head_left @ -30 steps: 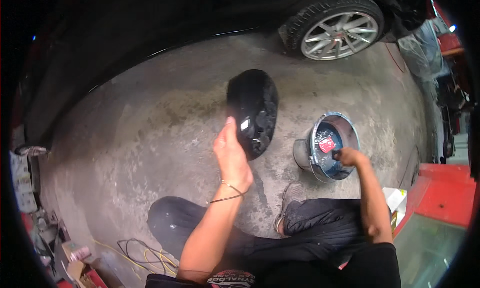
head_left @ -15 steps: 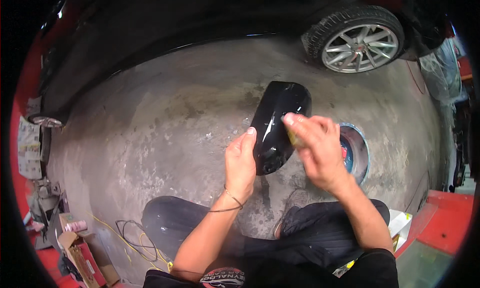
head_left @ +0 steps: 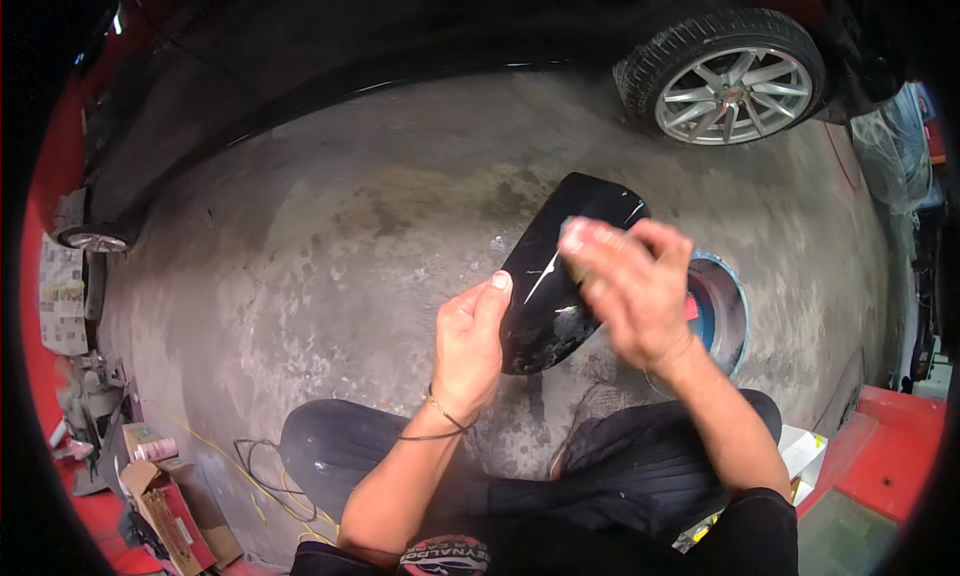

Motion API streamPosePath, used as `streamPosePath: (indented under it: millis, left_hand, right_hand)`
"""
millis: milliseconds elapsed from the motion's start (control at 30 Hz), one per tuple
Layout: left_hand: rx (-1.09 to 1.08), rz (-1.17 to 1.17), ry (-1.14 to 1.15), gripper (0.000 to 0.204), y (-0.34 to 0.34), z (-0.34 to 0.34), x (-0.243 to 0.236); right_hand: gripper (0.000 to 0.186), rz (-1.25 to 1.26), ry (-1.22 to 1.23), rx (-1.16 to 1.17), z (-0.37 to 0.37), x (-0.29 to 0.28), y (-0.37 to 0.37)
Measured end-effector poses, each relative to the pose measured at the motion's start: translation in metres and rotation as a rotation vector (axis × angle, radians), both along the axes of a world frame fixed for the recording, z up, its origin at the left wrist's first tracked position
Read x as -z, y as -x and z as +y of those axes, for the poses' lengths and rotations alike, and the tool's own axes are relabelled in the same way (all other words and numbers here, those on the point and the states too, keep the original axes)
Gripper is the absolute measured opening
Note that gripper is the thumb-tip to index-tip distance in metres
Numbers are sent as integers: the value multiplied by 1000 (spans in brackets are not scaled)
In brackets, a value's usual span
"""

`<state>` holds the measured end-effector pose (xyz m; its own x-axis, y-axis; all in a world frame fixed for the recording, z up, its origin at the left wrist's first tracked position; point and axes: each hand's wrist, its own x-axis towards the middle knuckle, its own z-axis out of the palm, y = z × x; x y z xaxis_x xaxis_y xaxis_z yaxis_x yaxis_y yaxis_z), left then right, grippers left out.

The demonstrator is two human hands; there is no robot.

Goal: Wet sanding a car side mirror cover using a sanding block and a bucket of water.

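Note:
A glossy black curved panel (head_left: 540, 311), with wet streaks on it, is held tilted above the floor. My left hand (head_left: 468, 341) is closed on its left edge, thumb lying on the face. My right hand (head_left: 635, 286) is over the panel's right part, blurred, with bent fingertips at the surface; whatever is under them is mostly hidden. Behind that hand stands a grey-blue bucket (head_left: 730, 311) with a small red item (head_left: 691, 307) inside, partly covered by the hand.
A black car with a silver-spoked wheel (head_left: 735, 96) stands ahead on concrete floor (head_left: 330, 266). My bent legs are below. At lower left lie cardboard boxes (head_left: 165, 506) and cables (head_left: 270, 466); at right, a white box (head_left: 800, 451) and red surface (head_left: 890, 446).
My right hand has come from the bucket onto the panel with a small yellowish pad, now mostly hidden. The panel has moved right and down and tilted further, its top leaning rightward.

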<state>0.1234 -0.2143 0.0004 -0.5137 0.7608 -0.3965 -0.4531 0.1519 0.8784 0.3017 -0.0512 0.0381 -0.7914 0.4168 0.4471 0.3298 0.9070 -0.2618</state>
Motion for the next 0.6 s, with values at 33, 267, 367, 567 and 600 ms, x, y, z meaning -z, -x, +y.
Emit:
streamPosePath:
  millis: [33, 267, 367, 567, 600]
  left_hand:
    - [7, -6, 2, 41, -4, -3, -2]
    - [-108, -164, -48, 37, -13, 12, -26]
    - [-106, -134, -55, 35, -7, 2, -13]
    - [-118, -130, -29, 35, -10, 7, -3]
    - [-94, -83, -27, 35, -4, 1, 3]
  right_hand:
    - [49, 0, 14, 68, 14, 1, -5]
    - [49, 24, 1, -103, -39, -7, 1]
    - [43, 46, 73, -8, 12, -5, 3]
    - [51, 75, -14, -106, -24, 1, 6]
    - [45, 78, 13, -32, -6, 2, 6]
